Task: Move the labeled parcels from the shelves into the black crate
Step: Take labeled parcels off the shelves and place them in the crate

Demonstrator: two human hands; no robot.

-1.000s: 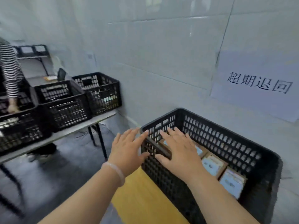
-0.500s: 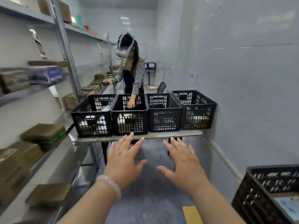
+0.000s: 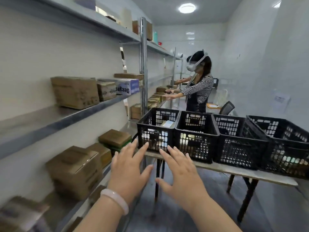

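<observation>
Both the left hand (image 3: pixel 127 171) and right hand (image 3: pixel 182 177) hang empty, fingers spread. Parcels (image 3: pixel 75 169) sit on the shelves (image 3: pixel 70 114) at left; 4 crates (image 3: pixel 195 136) stand on the bench (image 3: pixel 234 171).

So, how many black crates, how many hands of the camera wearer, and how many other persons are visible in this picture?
Black crates: 4
Hands, left hand and right hand: 2
Other person: 1
Total: 7
</observation>
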